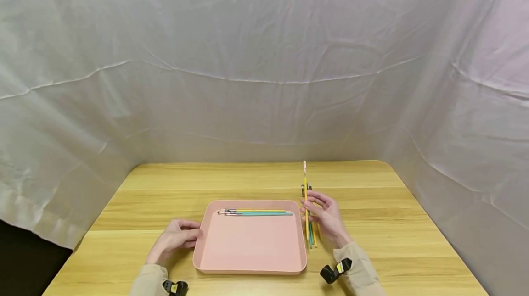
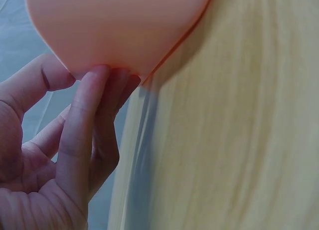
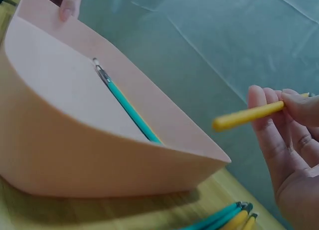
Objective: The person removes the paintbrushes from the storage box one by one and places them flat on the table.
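I saw the right hand [image 1: 326,217] pinching a slim, yellow-handled, pale-bristled paintbrush [image 1: 305,183] | brush just beside the right edge of the pink rounded-rectangular tray [image 1: 252,246] | bristles toward wood-grain table's [image 1: 372,204] far edge | left hand [image 1: 175,238] gripped tray's left edge

The tray [image 1: 252,245] looks to me like smooth, matt plastic. Inside it, the brushes [image 1: 264,214] are part shiny metal, part smooth coating; the yellow brush [image 3: 244,116] right of the tray has a smooth coat too. Under the tray, the tabletop [image 1: 392,241] shows wood grain; behind it hangs creased, faintly glossy cloth [image 1: 264,117].
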{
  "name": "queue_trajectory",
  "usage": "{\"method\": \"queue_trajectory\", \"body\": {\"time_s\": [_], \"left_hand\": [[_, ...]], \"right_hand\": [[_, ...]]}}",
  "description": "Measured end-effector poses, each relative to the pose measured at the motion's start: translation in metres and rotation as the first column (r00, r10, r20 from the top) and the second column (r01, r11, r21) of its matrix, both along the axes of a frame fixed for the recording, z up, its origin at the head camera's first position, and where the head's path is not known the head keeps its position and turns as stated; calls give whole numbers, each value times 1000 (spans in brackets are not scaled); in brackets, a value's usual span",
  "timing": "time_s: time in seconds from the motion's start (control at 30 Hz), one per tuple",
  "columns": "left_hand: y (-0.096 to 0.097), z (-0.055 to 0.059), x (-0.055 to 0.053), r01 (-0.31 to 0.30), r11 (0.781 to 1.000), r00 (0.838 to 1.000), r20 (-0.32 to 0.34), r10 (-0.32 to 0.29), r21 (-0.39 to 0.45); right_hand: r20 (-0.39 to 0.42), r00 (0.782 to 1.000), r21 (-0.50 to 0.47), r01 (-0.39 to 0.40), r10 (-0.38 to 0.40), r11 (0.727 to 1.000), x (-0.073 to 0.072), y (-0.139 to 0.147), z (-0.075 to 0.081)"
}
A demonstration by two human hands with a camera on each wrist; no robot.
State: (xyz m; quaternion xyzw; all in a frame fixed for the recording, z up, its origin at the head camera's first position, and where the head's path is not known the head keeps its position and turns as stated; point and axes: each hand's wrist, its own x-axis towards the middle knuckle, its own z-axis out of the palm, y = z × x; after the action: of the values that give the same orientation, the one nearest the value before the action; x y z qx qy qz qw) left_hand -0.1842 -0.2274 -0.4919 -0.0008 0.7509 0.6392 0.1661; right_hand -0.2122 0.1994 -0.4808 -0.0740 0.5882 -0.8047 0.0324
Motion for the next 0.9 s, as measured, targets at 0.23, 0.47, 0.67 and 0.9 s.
{"method": "queue_trajectory", "body": {"time_s": [0.23, 0.47, 0.67, 0.9], "left_hand": [[1, 1, 0, -6, 1000, 1000, 6, 6, 2], [1, 2, 0, 1, 1000, 1000, 4, -1, 9], [2, 2, 0, 11, 1000, 1000, 1, -11, 9], [1, 2, 1, 7, 999, 1000, 17, -7, 33]], "right_hand": [[106, 992, -18, 72, -70, 997, 2, 12, -4], [214, 975, -57, 76, -62, 995, 4, 27, -10], [253, 961, 46, 103, -111, 994, 2, 39, -16], [245, 949, 211, 149, -200, 966, -2, 49, -20]]}}
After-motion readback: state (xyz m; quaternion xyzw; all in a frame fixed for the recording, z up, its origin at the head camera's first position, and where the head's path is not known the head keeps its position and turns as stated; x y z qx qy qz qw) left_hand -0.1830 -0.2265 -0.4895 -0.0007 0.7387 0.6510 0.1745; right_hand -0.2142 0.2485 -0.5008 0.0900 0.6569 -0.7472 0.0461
